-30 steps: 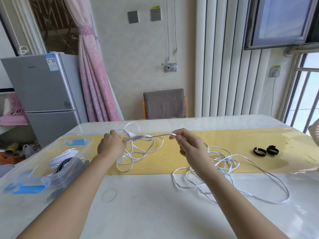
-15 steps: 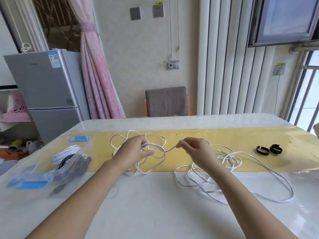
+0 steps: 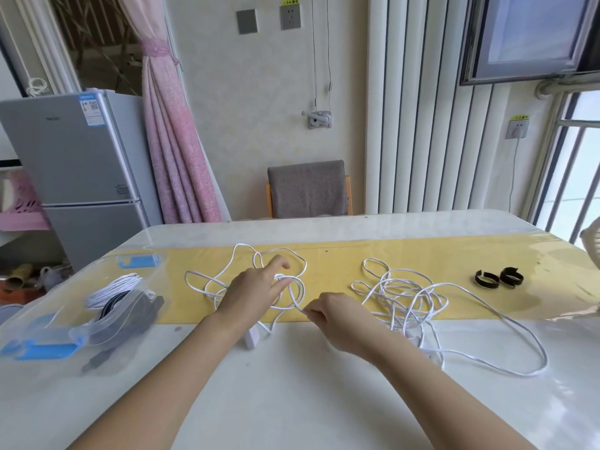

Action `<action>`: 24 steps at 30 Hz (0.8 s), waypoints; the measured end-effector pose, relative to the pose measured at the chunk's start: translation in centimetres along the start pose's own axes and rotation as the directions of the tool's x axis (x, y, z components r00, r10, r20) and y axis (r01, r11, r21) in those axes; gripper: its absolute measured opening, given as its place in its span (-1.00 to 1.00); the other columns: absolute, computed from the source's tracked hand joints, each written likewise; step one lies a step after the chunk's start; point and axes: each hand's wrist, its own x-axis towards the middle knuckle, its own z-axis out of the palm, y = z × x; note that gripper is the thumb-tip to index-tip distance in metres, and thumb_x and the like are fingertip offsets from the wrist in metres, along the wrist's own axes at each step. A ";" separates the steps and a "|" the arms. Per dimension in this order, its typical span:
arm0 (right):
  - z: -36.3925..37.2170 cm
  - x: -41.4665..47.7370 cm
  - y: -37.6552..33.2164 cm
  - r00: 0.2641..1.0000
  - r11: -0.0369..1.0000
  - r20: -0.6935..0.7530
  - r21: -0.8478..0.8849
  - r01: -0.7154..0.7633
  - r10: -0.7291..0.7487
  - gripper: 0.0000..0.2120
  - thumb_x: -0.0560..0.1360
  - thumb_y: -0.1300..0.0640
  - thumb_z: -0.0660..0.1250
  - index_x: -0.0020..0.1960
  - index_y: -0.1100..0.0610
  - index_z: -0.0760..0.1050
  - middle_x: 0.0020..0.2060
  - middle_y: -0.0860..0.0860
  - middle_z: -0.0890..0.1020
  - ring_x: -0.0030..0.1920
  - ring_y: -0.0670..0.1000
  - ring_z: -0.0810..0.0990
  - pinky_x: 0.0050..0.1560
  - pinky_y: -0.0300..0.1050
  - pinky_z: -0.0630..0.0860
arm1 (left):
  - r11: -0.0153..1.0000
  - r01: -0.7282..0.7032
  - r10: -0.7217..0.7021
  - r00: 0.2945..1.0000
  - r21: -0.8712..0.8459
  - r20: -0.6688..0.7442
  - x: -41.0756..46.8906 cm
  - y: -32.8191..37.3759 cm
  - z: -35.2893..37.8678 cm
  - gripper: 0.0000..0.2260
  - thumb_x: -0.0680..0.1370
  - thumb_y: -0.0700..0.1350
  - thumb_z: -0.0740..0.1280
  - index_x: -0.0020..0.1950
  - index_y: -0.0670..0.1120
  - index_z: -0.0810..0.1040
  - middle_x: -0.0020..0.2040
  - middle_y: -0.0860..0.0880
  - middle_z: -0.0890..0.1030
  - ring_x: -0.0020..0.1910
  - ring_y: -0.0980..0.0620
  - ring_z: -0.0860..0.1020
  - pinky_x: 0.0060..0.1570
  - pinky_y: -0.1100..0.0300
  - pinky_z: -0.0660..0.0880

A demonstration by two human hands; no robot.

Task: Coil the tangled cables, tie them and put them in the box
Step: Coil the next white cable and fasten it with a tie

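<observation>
A long white cable lies on the yellow runner in two heaps. Loose loops (image 3: pixel 224 280) spread around my left hand (image 3: pixel 250 290), whose fingers are stretched out among them, touching the strands. My right hand (image 3: pixel 328 316) pinches the same cable just right of those loops, near the runner's front edge. From there it runs into a tangled pile (image 3: pixel 406 297) at the right. A white plug (image 3: pixel 251 337) sits below my left wrist. The clear box (image 3: pixel 48 323) with blue latches stands at the left and holds a coiled white cable and a black one.
Two black strap rings (image 3: pixel 487 279) (image 3: pixel 511 277) lie on the runner at the right. A long cable loop (image 3: pixel 519 371) reaches toward the table's right front. A grey chair (image 3: pixel 306 188) stands behind the table, a fridge (image 3: pixel 74 164) at the far left.
My left hand lowered the loops onto the runner and stretched its fingers. My right hand came nearer to me and left, so the taut cable span between the hands shrank.
</observation>
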 end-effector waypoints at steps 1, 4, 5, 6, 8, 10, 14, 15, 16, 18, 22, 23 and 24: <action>0.2 0.0 -0.1 1.000 1.000 -0.004 -0.007 0.028 -0.028 -0.72 0.62 0.09 0.12 0.03 0.20 0.56 -0.07 0.16 0.60 -0.02 0.20 0.54 -0.09 0.00 0.45 | 1.000 -0.029 0.029 0.999 0.004 -0.014 -0.1 -0.1 0.1 -0.78 0.58 0.08 0.23 0.05 -0.05 0.49 -0.42 0.04 0.42 -0.35 -0.11 0.46 -0.34 0.10 0.36; 0.1 -0.1 -0.2 0.996 0.995 -0.005 0.027 0.091 -0.091 -0.73 0.61 0.07 0.15 0.03 0.17 0.59 -0.07 0.11 0.62 -0.05 0.16 0.55 -0.10 -0.01 0.48 | 0.985 -0.133 0.149 0.976 0.106 -0.159 0.0 -0.9 0.8 -0.81 0.49 0.03 0.36 -0.22 -0.07 0.57 -0.30 -0.01 0.49 -0.35 -0.08 0.54 -0.51 0.18 0.34; -0.1 -0.2 -0.2 0.994 0.993 -0.003 0.048 0.112 -0.112 -0.74 0.62 0.09 0.16 0.06 0.14 0.60 -0.05 0.07 0.61 -0.06 0.11 0.55 -0.12 -0.07 0.43 | 0.983 -0.115 0.141 0.972 0.142 -0.188 0.1 -1.0 0.9 -0.83 0.43 -0.03 0.45 -0.28 -0.09 0.58 -0.28 -0.04 0.47 -0.33 -0.08 0.53 -0.53 0.19 0.34; -0.4 -0.4 -0.3 0.990 0.987 -0.004 0.081 0.139 -0.139 -0.75 0.62 0.11 0.16 0.07 0.12 0.61 -0.04 0.03 0.60 -0.09 0.06 0.54 -0.15 -0.14 0.37 | 0.983 -0.084 0.117 0.972 0.165 -0.201 0.3 -1.1 0.9 -0.83 0.38 -0.09 0.50 -0.32 -0.12 0.57 -0.28 -0.07 0.46 -0.31 -0.11 0.51 -0.51 0.17 0.37; -1.1 -0.5 -0.5 0.984 0.966 -0.019 0.191 0.177 -0.176 -0.76 0.62 0.15 0.17 0.04 0.12 0.61 -0.09 -0.02 0.56 -0.23 -0.04 0.50 -0.21 -0.24 0.32 | 0.980 -0.024 0.071 0.970 0.199 -0.231 0.8 -1.6 0.7 -0.81 0.36 -0.15 0.50 -0.39 -0.14 0.55 -0.29 -0.09 0.46 -0.28 -0.15 0.50 -0.39 0.09 0.44; -2.3 -0.6 -0.4 0.986 0.907 -0.076 0.385 0.167 -0.149 -0.79 0.61 0.21 0.17 -0.03 0.14 0.59 -0.19 -0.08 0.51 -0.34 -0.08 0.47 -0.20 -0.25 0.46 | 0.974 0.045 0.012 0.968 0.221 -0.250 1.2 -2.4 0.7 -0.83 0.36 -0.15 0.39 -0.43 -0.14 0.53 -0.31 -0.10 0.47 -0.30 -0.17 0.50 -0.28 0.04 0.46; -4.4 -0.7 0.6 0.974 0.719 -0.227 0.674 0.171 -0.019 -0.74 0.60 0.28 0.16 -0.16 0.09 0.53 -0.42 -0.07 0.38 -0.40 -0.05 0.34 -0.34 -0.16 0.44 | 0.959 0.255 -0.219 0.946 0.126 -0.240 2.4 -3.9 0.2 -0.73 0.43 -0.14 0.18 -0.36 -0.24 0.56 -0.21 -0.23 0.54 -0.19 -0.24 0.50 -0.12 -0.04 0.43; -4.8 -0.8 0.7 0.964 0.669 -0.265 0.719 0.187 0.015 -0.74 0.61 0.28 0.16 -0.17 0.09 0.52 -0.45 -0.07 0.33 -0.42 -0.05 0.29 -0.38 -0.22 0.33 | 0.944 0.314 -0.283 0.928 0.099 -0.243 2.9 -4.3 -0.2 -0.71 0.47 -0.15 0.15 -0.29 -0.29 0.57 -0.14 -0.27 0.54 -0.14 -0.26 0.51 -0.09 -0.04 0.42; -5.3 -0.8 0.8 0.948 0.625 -0.313 0.751 0.213 0.054 -0.74 0.62 0.27 0.15 -0.17 0.10 0.51 -0.48 -0.11 0.30 -0.45 -0.07 0.24 -0.41 -0.27 0.25 | 0.924 0.377 -0.350 0.902 0.067 -0.252 3.6 -4.7 -0.8 -0.70 0.51 -0.17 0.15 -0.20 -0.33 0.58 -0.05 -0.30 0.53 -0.09 -0.28 0.51 -0.07 -0.04 0.42; -6.1 -0.6 1.1 0.903 0.552 -0.398 0.795 0.253 0.160 -0.74 0.62 0.27 0.14 -0.18 0.13 0.49 -0.53 -0.18 0.27 -0.50 -0.13 0.19 -0.46 -0.31 0.16 | 0.864 0.503 -0.489 0.838 -0.003 -0.243 4.7 -5.7 -2.2 -0.70 0.55 -0.20 0.14 -0.01 -0.41 0.56 0.10 -0.35 0.48 0.01 -0.32 0.51 -0.01 -0.03 0.41; -7.6 -0.7 3.4 0.713 0.395 -0.473 0.871 0.291 0.517 -0.73 0.62 0.28 0.11 -0.21 0.12 0.46 -0.52 -0.14 0.25 -0.56 -0.17 0.20 -0.52 -0.33 0.16 | 0.752 0.636 -0.658 0.712 -0.174 -0.246 5.5 -8.5 -4.4 -0.65 0.57 -0.20 0.12 0.09 -0.49 0.50 0.14 -0.46 0.47 0.09 -0.38 0.46 0.04 -0.06 0.39; -8.0 -0.8 4.4 0.640 0.372 -0.471 0.880 0.295 0.608 -0.72 0.62 0.26 0.10 -0.21 0.10 0.46 -0.51 -0.11 0.26 -0.57 -0.18 0.21 -0.50 -0.31 0.18 | 0.729 0.650 -0.684 0.688 -0.215 -0.241 5.4 -9.1 -4.6 -0.65 0.58 -0.20 0.12 0.06 -0.49 0.50 0.10 -0.47 0.49 0.05 -0.37 0.47 0.00 -0.06 0.38; -8.3 -0.9 5.3 0.576 0.376 -0.469 0.883 0.283 0.669 -0.71 0.62 0.24 0.10 -0.21 0.08 0.47 -0.49 -0.09 0.27 -0.57 -0.18 0.23 -0.48 -0.27 0.19 | 0.713 0.656 -0.701 0.674 -0.248 -0.233 5.3 -9.7 -4.7 -0.66 0.58 -0.20 0.11 0.01 -0.49 0.52 0.05 -0.46 0.52 -0.03 -0.33 0.47 -0.06 -0.04 0.36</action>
